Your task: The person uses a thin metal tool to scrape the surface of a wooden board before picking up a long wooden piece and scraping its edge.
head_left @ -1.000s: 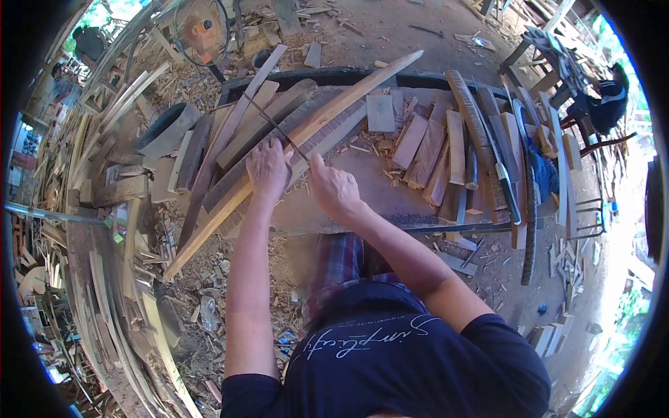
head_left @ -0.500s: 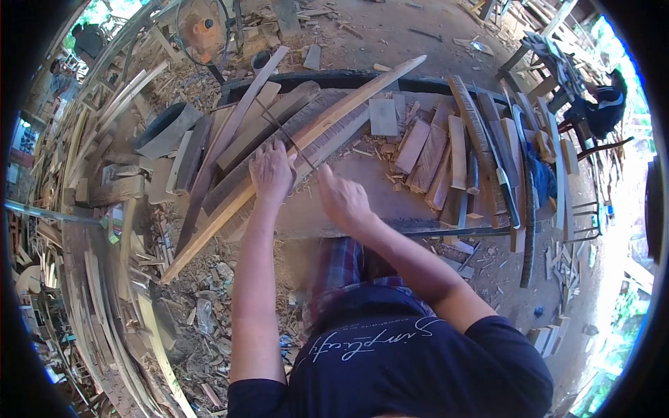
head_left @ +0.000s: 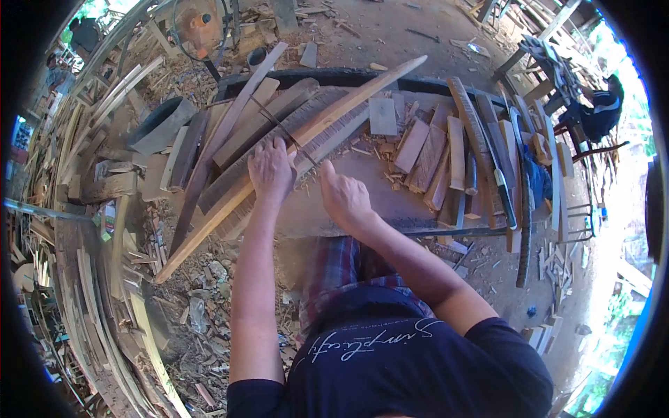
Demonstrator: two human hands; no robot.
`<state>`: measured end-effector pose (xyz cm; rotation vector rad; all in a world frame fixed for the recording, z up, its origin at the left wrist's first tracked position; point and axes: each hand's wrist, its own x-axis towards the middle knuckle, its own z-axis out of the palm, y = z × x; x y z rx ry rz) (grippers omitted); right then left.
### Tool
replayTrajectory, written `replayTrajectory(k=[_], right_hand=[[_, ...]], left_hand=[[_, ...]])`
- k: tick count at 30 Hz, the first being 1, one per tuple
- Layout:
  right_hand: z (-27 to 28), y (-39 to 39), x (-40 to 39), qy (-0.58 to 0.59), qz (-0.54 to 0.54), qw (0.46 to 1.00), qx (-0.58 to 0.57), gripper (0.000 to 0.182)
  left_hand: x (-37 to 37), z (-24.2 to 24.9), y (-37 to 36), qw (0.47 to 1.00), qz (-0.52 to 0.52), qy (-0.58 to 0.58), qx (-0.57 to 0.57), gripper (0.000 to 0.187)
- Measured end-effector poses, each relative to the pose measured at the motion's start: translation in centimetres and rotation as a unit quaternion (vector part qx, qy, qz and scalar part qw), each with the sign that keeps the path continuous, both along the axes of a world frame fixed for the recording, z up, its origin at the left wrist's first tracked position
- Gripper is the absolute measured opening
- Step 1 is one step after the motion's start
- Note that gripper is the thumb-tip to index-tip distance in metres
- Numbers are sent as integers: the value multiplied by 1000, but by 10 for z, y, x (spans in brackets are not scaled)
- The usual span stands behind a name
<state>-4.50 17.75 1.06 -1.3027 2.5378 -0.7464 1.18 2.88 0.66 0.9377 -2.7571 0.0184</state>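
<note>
A long, pale wooden strip (head_left: 327, 125) lies diagonally across the bench, on top of darker boards. My left hand (head_left: 272, 169) grips it near its middle, fingers curled over the wood. Across the strip, just right of those fingers, runs a long thin saw (head_left: 273, 120), seen almost edge-on. Its near end is in my right hand (head_left: 346, 200), which is closed with the thumb pointing forward; the handle is hidden by the fingers. Under the strip, a broad dark board (head_left: 317, 155) has rough marks along its edge.
Several short wood blocks (head_left: 425, 157) sit on the bench's right side, beside a handled tool (head_left: 503, 188) and a blue cloth (head_left: 540, 177). A grey bucket (head_left: 164, 125) lies at the left. A fan (head_left: 202, 28) stands beyond it. Another person (head_left: 603, 104) is at the far right.
My right hand has shifted slightly down and to the right, drawing the saw back a little. My left hand stays on the strip.
</note>
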Motion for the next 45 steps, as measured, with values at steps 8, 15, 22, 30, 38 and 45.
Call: replayTrajectory(k=[8,15,22,30,38,45], right_hand=[[-8,-28,-8,28,-3,998,-53,16],[-4,-42,-14,23,-4,999,-22,15],[-4,4,4,11,-11,999,36,13],[-11,-54,-15,14,-10,998,-58,15],[-18,81,27,-2,-9,1000,-20,18],[4,165,29,-47,-59,997,5,20]], left_hand=[[-3,1,-4,1000,1,17,9,30],[-3,-3,-4,1000,-4,12,-22,27],[-3,-1,-5,999,7,6,-32,25],[-3,-1,-2,1000,14,-8,-21,26],[-1,-2,1,999,-3,21,-38,27],[4,-2,-9,996,-38,65,49,26]])
